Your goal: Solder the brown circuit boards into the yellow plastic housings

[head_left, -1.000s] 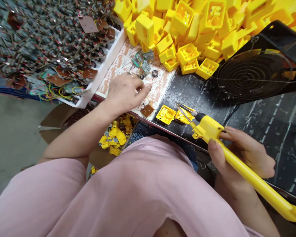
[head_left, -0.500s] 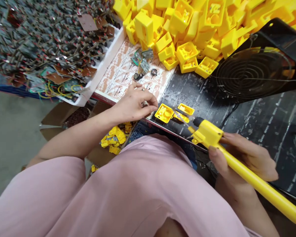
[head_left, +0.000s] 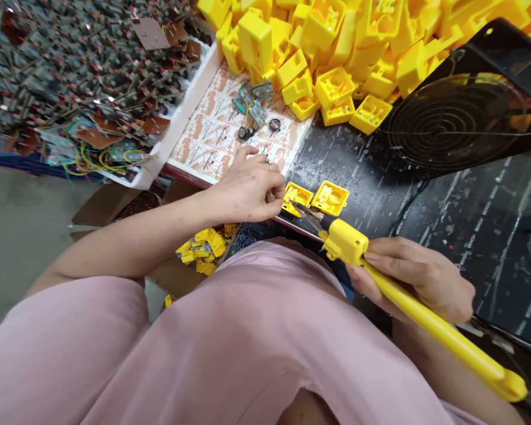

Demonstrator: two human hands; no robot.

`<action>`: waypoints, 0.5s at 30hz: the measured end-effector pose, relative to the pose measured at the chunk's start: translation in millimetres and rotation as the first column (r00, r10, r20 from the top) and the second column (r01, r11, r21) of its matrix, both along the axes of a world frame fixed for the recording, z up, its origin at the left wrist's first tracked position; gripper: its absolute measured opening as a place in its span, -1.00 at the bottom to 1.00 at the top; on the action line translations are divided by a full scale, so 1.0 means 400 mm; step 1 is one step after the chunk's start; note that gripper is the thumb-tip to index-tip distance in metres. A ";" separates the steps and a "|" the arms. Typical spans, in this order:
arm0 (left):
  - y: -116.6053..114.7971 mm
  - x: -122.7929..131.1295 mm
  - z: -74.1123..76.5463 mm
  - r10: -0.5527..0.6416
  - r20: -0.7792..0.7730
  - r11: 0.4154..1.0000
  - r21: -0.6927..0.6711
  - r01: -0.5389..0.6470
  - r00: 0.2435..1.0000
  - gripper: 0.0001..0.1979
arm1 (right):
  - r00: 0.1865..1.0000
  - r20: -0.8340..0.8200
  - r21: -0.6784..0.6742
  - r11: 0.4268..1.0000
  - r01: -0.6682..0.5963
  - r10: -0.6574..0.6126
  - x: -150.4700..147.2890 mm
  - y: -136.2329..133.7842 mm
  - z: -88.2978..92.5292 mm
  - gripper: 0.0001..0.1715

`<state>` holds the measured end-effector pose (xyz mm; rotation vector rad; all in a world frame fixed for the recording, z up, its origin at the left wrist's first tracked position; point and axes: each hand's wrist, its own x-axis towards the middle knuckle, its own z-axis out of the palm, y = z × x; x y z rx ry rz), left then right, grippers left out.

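The left forearm (head_left: 133,251) reaches across the body, ending in a left hand (head_left: 245,192) turned palm down, its fingertips (head_left: 278,195) bunched closely together and a ring (head_left: 268,166) on one finger. Well apart to its right, the right hand (head_left: 413,274) is closed, curled fingers (head_left: 402,251) and thumb (head_left: 358,277) wrapped inward, above the right forearm (head_left: 429,360).

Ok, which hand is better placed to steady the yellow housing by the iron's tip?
Left, likely: the left hand sits beside that yellow housing, while the right hand grips the yellow-handled soldering iron.
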<state>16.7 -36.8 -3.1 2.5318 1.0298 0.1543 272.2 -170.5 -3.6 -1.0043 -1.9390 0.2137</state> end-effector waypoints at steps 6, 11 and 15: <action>0.002 0.009 -0.002 -0.023 -0.042 0.998 0.054 0.025 0.999 -0.84 | 0.996 0.065 0.005 0.998 -0.065 0.064 -0.004 0.017 0.009 -0.72; 0.003 0.017 -0.007 -0.025 -0.061 0.996 0.080 0.030 0.998 -0.83 | 0.978 0.172 -0.028 0.993 -0.119 0.122 -0.012 -0.002 0.031 -0.71; 0.007 0.021 -0.006 -0.043 -0.077 0.997 0.064 0.048 0.996 -0.82 | 0.977 0.198 -0.099 0.993 -0.064 0.083 -0.007 -0.023 0.052 -0.72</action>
